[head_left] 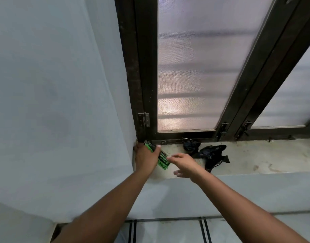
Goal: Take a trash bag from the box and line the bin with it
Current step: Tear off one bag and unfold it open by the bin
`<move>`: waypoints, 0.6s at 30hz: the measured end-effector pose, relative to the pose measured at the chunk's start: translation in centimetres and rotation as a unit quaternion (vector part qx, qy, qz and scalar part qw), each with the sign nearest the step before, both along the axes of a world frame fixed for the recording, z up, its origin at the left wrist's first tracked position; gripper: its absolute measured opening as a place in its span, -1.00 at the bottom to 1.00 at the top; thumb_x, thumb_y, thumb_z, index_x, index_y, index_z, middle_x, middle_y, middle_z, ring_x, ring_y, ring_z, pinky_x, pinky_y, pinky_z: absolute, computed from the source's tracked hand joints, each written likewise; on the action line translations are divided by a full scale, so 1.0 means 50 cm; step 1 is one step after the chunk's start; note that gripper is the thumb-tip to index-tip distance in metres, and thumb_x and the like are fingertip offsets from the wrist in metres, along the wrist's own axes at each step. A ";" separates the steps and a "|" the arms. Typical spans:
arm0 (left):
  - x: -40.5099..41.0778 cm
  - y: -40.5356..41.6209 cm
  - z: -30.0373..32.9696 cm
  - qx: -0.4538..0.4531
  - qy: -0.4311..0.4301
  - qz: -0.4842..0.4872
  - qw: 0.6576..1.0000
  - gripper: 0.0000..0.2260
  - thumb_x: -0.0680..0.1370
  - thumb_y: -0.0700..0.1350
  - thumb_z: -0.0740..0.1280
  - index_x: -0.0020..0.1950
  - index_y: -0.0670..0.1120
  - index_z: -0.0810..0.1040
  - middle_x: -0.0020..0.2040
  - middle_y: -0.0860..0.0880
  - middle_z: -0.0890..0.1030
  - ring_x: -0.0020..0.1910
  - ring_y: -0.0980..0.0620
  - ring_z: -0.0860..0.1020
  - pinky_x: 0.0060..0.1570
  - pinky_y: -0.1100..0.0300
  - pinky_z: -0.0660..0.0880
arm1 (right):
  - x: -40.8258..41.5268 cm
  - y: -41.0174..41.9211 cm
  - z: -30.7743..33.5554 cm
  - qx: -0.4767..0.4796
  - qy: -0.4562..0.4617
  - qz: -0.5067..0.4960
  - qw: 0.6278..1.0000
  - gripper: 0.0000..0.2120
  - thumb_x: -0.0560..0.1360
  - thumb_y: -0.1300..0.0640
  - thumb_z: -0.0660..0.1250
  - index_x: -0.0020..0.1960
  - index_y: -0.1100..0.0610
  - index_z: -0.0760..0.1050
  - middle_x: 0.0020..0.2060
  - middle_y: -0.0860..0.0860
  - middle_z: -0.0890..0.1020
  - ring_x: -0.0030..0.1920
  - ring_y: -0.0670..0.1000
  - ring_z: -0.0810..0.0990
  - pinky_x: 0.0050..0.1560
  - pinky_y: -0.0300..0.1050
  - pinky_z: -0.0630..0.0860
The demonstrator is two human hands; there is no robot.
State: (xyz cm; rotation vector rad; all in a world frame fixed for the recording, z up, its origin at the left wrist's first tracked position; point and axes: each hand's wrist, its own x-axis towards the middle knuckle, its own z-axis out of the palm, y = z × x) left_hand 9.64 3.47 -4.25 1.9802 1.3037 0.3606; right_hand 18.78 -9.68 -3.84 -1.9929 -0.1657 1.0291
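a green and black box (160,157) of trash bags is held at the left end of a pale stone window sill (256,158), close to the corner where the sill meets the light blue wall (54,102). the box is grasped by the left hand (144,158), whose fingers are curled over its upper part while the thumb side lies against the wall corner; the left grip is thus clenched round the box. the right hand (185,165) is held just beside the lower end of the box, with its fingers loosely extended and its fingertips at or very near the box's edge; whether contact is made cannot be told, and nothing is held in that grip, which is released. further right on the sill, two crumpled black plastic bags (212,153) are seen, one small and bunched near the window frame, the other larger and spread out toward the sill's front edge. behind the sill a dark brown window frame (147,67) with mesh screens (194,67) is seen, and a hinge (144,119) is fixed near its lower left corner. below the sill, tiled floor (168,230) with dark lines is visible between the two forearms.
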 end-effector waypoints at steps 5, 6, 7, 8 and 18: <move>0.007 0.012 -0.005 -0.047 0.082 -0.005 0.996 -0.41 0.63 -0.10 0.33 0.59 -0.24 0.19 0.41 -0.23 0.52 0.36 -0.20 0.53 0.23 0.05 0.48 | 0.020 0.050 -0.047 0.012 -0.055 -0.125 0.991 -0.76 0.40 0.16 0.45 0.04 0.00 0.73 -0.05 0.00 0.75 -0.11 0.01 0.74 0.02 -0.08 0.70; 0.001 0.018 -0.008 -0.065 0.084 -0.020 0.994 -0.36 0.60 -0.13 0.34 0.60 -0.24 0.13 0.42 -0.24 0.51 0.37 -0.22 0.52 0.27 0.02 0.48 | 0.021 0.060 -0.042 0.008 -0.070 -0.130 0.989 -0.75 0.38 0.16 0.44 0.02 -0.03 0.74 -0.03 -0.02 0.75 -0.10 -0.01 0.73 0.03 -0.12 0.69; -0.003 0.023 -0.012 -0.073 0.088 -0.035 0.993 -0.34 0.58 -0.13 0.36 0.59 -0.23 0.14 0.42 -0.24 0.51 0.37 -0.23 0.51 0.30 0.01 0.49 | 0.022 0.069 -0.035 0.008 -0.080 -0.127 0.989 -0.74 0.39 0.17 0.43 0.03 -0.04 0.73 0.00 -0.03 0.74 -0.07 -0.02 0.71 0.02 -0.18 0.66; -0.007 0.027 -0.018 -0.065 0.096 -0.053 0.992 -0.36 0.55 -0.13 0.37 0.56 -0.22 0.20 0.42 -0.22 0.51 0.37 -0.22 0.51 0.31 0.01 0.50 | 0.023 0.077 -0.029 0.007 -0.090 -0.121 0.989 -0.72 0.41 0.19 0.41 0.07 -0.04 0.73 0.03 -0.03 0.73 -0.04 -0.04 0.68 -0.01 -0.22 0.61; -0.013 -0.010 -0.021 0.048 0.152 -0.162 0.974 -0.61 0.59 -0.23 0.30 0.42 -0.24 0.48 0.67 -0.13 0.10 0.51 -0.12 0.37 0.45 0.12 0.35 | 0.032 0.064 -0.025 0.016 -0.182 0.040 0.982 -0.56 0.50 0.35 0.23 0.28 0.07 0.66 0.19 0.03 0.68 0.15 0.02 0.62 0.10 -0.25 0.46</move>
